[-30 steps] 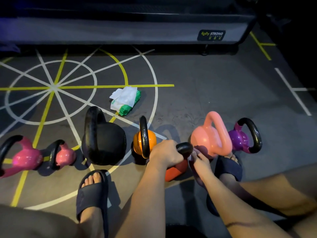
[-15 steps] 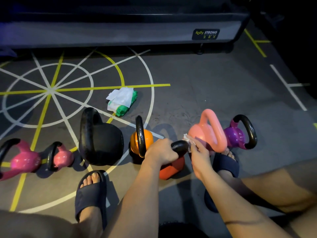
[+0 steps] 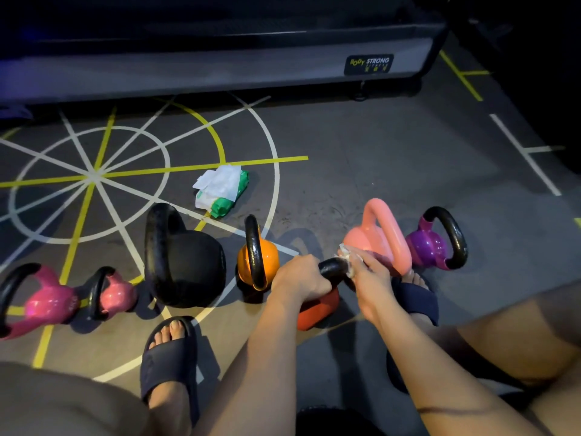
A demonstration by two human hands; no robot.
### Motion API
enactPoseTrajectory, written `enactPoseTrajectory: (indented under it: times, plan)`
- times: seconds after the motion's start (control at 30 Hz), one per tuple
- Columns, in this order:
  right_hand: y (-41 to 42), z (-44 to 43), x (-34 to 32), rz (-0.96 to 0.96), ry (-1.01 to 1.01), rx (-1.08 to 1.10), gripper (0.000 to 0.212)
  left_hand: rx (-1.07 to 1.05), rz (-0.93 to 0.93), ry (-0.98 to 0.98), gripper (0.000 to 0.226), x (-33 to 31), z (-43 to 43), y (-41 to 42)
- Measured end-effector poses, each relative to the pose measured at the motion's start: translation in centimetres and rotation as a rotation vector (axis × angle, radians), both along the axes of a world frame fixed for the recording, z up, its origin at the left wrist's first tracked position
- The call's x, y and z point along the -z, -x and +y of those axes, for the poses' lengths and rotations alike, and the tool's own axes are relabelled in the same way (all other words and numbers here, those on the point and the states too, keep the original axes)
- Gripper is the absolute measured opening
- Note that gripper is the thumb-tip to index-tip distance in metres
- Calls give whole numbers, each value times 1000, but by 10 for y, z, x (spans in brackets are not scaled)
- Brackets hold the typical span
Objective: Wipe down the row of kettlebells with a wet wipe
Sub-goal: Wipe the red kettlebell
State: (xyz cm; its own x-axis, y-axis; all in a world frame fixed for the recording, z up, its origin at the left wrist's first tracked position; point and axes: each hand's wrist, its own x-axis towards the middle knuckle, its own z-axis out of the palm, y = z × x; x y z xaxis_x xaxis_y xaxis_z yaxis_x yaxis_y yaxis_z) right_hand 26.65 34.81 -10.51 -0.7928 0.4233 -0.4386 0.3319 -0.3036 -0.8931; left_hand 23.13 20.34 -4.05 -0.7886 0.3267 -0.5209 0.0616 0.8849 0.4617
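— So, where is the wet wipe [image 3: 347, 262] sitting?
— The right hand [image 3: 372, 280] is pinching it against the right end of the black handle on the red kettlebell [image 3: 317, 311], and the left hand [image 3: 298, 278] is gripping that same handle just beside it, fingers curled round.
— What is crowding them?
— The orange kettlebell [image 3: 265, 259] is standing just left of the left hand, and the salmon kettlebell [image 3: 371, 243] is rising directly behind the right hand. The purple kettlebell [image 3: 427, 247] is ending the row on the right; the big black kettlebell [image 3: 188, 265], a small pink kettlebell [image 3: 118, 294] and a magenta kettlebell [image 3: 47, 305] are lining up leftward. A foot in a dark slide [image 3: 419, 302] is resting under the right wrist, a second slide [image 3: 169, 360] near the black one.
— And beyond?
— A green pack of wipes [image 3: 223, 193] is lying on the floor [image 3: 377, 171] behind the row, one sheet sticking out. Grey matting is showing white circles and yellow lines. A low machine base [image 3: 220, 70] labelled "BODY STRONG" is running along the back in dim light.
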Motion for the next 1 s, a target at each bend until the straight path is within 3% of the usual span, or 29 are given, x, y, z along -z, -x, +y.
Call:
enactPoseTrajectory:
  times: [0.17,0.33,0.43,0.57,0.67,0.87,1.0]
  plan:
    - [-2,7,-7,46,-195,-142,27,27,63,-29,13,9,2,-6]
    - [-16,12,24,-126,-83,-4,29,70,39,-135,44,16,1,-12]
    - [-13,6,26,-177,-46,29,19,94,46,-136,50,18,-15,-12]
    - [-11,0,7,-83,-50,9,14,-85,68,-169,65,29,-32,-27]
    - [-10,2,-2,-22,-208,-20,24,-233,136,-270,77,30,-27,-31]
    - [-2,-4,-15,93,-250,-158,28,-252,112,-320,69,32,-27,-28]
    - [-5,8,4,-68,6,-15,21,-243,137,-311,63,32,-25,-31]
